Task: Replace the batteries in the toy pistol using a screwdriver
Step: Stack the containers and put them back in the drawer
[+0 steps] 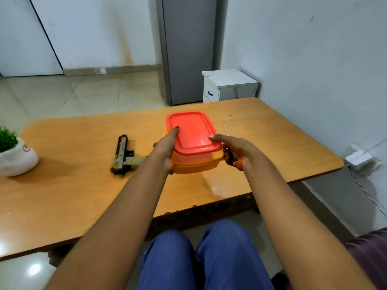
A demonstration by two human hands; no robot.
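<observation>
Presently both hands are on the box (196, 162), an orange tub under a red lid (191, 131), standing at table (282, 143) centre. Left hand (165, 149) clasps the box's nine o'clock side, thumb laid on the lid, fingers curled round the far wall and mostly hidden. Right hand (234, 147) clasps the three o'clock side, thumb on the lid; its fingers wrap behind, and whether they also touch the screwdriver (229, 147) lying just beside cannot be told. Screwdriver: thin steel shaft pointing to twelve o'clock, dark-and-orange handle nearest the person. Pistol (123, 154) lies flat at nine o'clock from the box, apart from it, untouched, muzzle pointing away. Judgement: pistol is light, rigid moulded plastic, unlikely to slip; best held by the grip or around the body, steadied against the table while the screw is turned. Box is thin, flexible plastic; lid should peel from a corner. Plant (14, 151) stands at far nine o'clock.
</observation>
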